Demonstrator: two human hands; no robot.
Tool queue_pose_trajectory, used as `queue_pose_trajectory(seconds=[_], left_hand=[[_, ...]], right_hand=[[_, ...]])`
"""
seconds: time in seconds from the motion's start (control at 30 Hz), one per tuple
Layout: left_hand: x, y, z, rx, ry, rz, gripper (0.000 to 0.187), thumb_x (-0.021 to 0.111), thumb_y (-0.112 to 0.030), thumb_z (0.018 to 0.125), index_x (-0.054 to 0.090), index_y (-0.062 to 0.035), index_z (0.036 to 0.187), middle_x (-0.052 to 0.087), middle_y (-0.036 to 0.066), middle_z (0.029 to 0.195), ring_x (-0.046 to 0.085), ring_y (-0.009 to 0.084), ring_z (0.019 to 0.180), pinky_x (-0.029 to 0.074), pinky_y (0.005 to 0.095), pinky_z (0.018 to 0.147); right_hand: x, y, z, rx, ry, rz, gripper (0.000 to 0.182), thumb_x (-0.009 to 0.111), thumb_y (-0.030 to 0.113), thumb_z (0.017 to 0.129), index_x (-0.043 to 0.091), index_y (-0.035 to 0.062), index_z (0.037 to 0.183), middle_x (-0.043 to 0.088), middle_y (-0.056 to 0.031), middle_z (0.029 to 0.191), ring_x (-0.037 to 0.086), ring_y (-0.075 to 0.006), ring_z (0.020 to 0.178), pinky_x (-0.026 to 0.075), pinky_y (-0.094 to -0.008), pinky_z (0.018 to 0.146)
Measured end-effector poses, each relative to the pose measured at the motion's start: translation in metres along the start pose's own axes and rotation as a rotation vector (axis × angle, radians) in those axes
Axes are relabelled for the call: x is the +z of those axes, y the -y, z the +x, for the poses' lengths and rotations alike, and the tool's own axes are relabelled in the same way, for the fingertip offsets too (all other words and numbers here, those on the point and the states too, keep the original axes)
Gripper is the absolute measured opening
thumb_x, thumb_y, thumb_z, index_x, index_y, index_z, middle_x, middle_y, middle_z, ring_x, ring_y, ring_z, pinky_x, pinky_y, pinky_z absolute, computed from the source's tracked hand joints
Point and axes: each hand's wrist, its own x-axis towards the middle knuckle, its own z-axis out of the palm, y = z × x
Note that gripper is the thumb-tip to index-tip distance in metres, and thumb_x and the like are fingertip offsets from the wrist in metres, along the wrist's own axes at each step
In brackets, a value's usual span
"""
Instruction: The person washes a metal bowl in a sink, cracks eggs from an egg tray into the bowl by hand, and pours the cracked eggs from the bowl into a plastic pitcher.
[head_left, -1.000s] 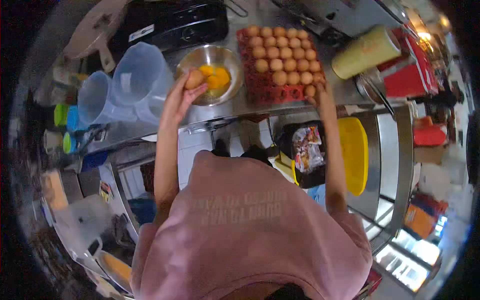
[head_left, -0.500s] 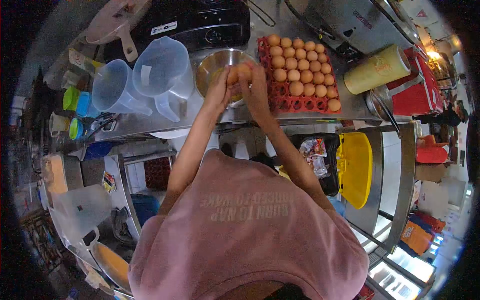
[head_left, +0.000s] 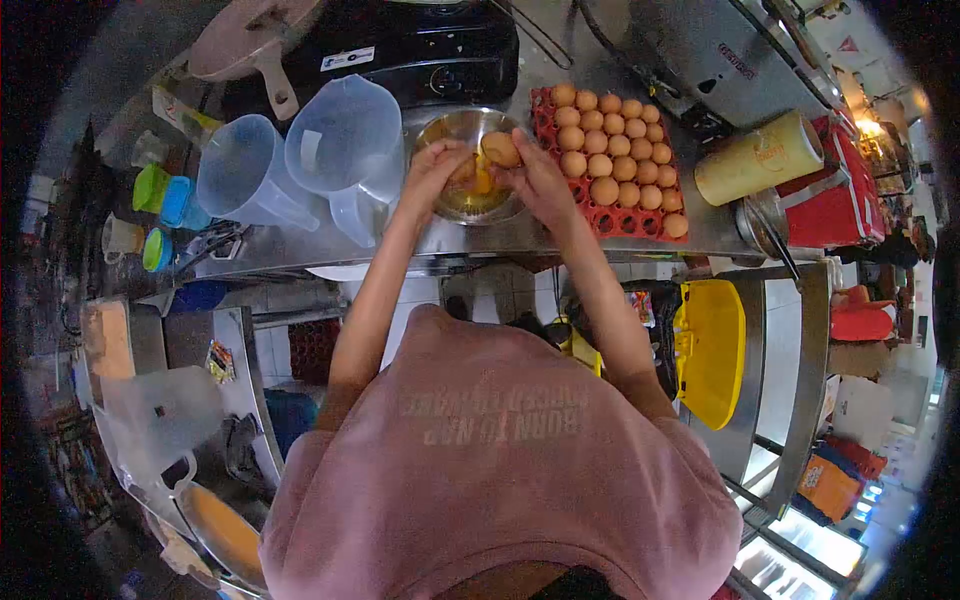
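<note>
Grasped by the fingers of the R hand (head_left: 548,190), a brown egg (head_left: 502,149) is held over the R side of a steel bowl (head_left: 448,124), head cam view. L hand (head_left: 432,178) is curled over the bowl's L side, fingertips close to the egg; whether it grips a bit of shell, can't tell b/c of blur. Egg may be whole or part shell, also unclear. Yolk (head_left: 481,188) shows in the bowl, btwn the hands. R of the bowl: a red tray (head_left: 604,222) w/ rows of eggs. L of it: two clear plastic jugs (head_left: 340,130). Behind it: a black stove (head_left: 440,50)

Egg should handle light, stiff but v. fragile: shell likely gives under a hard pinch & any wet edge would be slippery. Best hold is w/ fingertip pads spread round the widest part, thumb opposite, min. pressure

Vs. the frame 0.5 sec. ago, hands have parted; then they were bunched tog. around the egg over the bowl, and now yolk can be seen btwn them. Cam has also shifted a bit, so the bowl sits slightly lower & farther R in view
</note>
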Motion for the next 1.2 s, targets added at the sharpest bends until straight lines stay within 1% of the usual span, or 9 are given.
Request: queue_pose_trajectory(seconds=[0.03, 0.23, 0.37, 0.53, 0.67, 0.73, 0.83, 1.03, 1.2], left_hand=[[-0.002, -0.001, 0.0, 0.06, 0.017, 0.121, 0.037, 0.057, -0.029, 0.08, 0.051, -0.004, 0.107, 0.057, 0.005, 0.089, 0.057, 0.0131, 0.078, 0.048, 0.0239, 0.065], [-0.014, 0.0, 0.006, 0.26, 0.09, 0.512, 0.04, 0.062, -0.021, 0.076, 0.053, -0.0043, 0.111, 0.061, 0.005, 0.086, 0.054, 0.0062, 0.075, 0.044, 0.019, 0.062], [-0.019, 0.014, 0.015, 0.222, 0.066, 0.265, 0.036, 0.063, -0.02, 0.075, 0.056, 0.0001, 0.104, 0.062, 0.005, 0.083, 0.054, 0.0061, 0.073, 0.044, 0.0203, 0.065], [-0.015, 0.011, 0.009, 0.257, 0.007, 0.431, 0.036, 0.064, -0.023, 0.075, 0.058, 0.0012, 0.102, 0.063, 0.007, 0.085, 0.055, 0.0071, 0.074, 0.045, 0.021, 0.066], [-0.021, 0.022, 0.018, 0.372, -0.045, 0.677, 0.036, 0.063, -0.022, 0.076, 0.057, 0.0014, 0.103, 0.063, 0.007, 0.086, 0.055, 0.0063, 0.074, 0.045, 0.0197, 0.065], [-0.026, 0.021, 0.019, 0.342, 0.026, 0.513, 0.033, 0.061, -0.021, 0.078, 0.058, 0.0002, 0.102, 0.063, 0.008, 0.084, 0.056, 0.0061, 0.074, 0.045, 0.0203, 0.064], [-0.022, 0.005, 0.012, 0.314, 0.05, 0.514, 0.028, 0.058, -0.019, 0.079, 0.059, -0.0017, 0.1, 0.063, 0.008, 0.078, 0.055, 0.0053, 0.072, 0.045, 0.0213, 0.062], [-0.031, 0.007, 0.019, 0.307, -0.046, 0.746, 0.025, 0.059, -0.023, 0.077, 0.063, -0.0041, 0.093, 0.063, 0.013, 0.074, 0.06, 0.0155, 0.066, 0.046, 0.0278, 0.06], [-0.018, -0.001, 0.011, 0.301, -0.149, 0.79, 0.025, 0.06, -0.026, 0.075, 0.064, -0.0042, 0.088, 0.061, 0.018, 0.077, 0.061, 0.0278, 0.07, 0.046, 0.0321, 0.062]], right_hand=[[0.004, 0.013, 0.0, 0.182, 0.004, 0.278, 0.041, 0.045, 0.033, 0.087, 0.042, 0.002, 0.114, 0.05, -0.0086, 0.105, 0.051, -0.0186, 0.095, 0.045, -0.0301, 0.077], [-0.006, 0.008, 0.011, 0.32, -0.013, 0.009, 0.046, 0.056, 0.033, 0.081, 0.046, 0.0018, 0.112, 0.055, -0.006, 0.099, 0.054, -0.0155, 0.087, 0.046, -0.0272, 0.073], [-0.008, 0.01, 0.016, 0.041, 0.12, -0.418, 0.048, 0.06, 0.036, 0.076, 0.05, 0.0033, 0.11, 0.058, -0.0062, 0.092, 0.056, -0.0151, 0.082, 0.047, -0.0275, 0.068], [-0.002, 0.014, 0.017, -0.183, 0.04, -1.002, 0.045, 0.063, 0.035, 0.072, 0.054, 0.0066, 0.106, 0.061, -0.0127, 0.083, 0.059, -0.0168, 0.073, 0.047, -0.0302, 0.064], [-0.002, 0.017, 0.02, -0.191, 0.058, -1.026, 0.044, 0.064, 0.034, 0.071, 0.056, 0.0064, 0.104, 0.062, -0.0142, 0.078, 0.061, -0.0217, 0.068, 0.048, -0.0317, 0.062], [-0.004, 0.022, 0.021, -0.085, 0.077, -0.963, 0.043, 0.065, 0.032, 0.07, 0.057, 0.0064, 0.103, 0.062, -0.0134, 0.078, 0.061, -0.0236, 0.067, 0.048, -0.0319, 0.062], [-0.012, 0.016, 0.025, -0.16, 0.118, -0.873, 0.038, 0.063, 0.012, 0.071, 0.055, 0.0036, 0.106, 0.057, -0.0076, 0.072, 0.053, -0.0126, 0.063, 0.045, -0.0246, 0.06], [-0.022, 0.038, 0.035, -0.469, 0.296, -1.082, 0.041, 0.063, 0.008, 0.069, 0.053, 0.0061, 0.109, 0.055, -0.0104, 0.1, 0.052, -0.0231, 0.093, 0.043, -0.0296, 0.078], [-0.019, 0.049, 0.039, -0.589, 0.287, -1.214, 0.041, 0.062, 0.008, 0.069, 0.052, 0.0078, 0.109, 0.052, -0.0093, 0.106, 0.049, -0.0255, 0.099, 0.041, -0.0316, 0.083]])
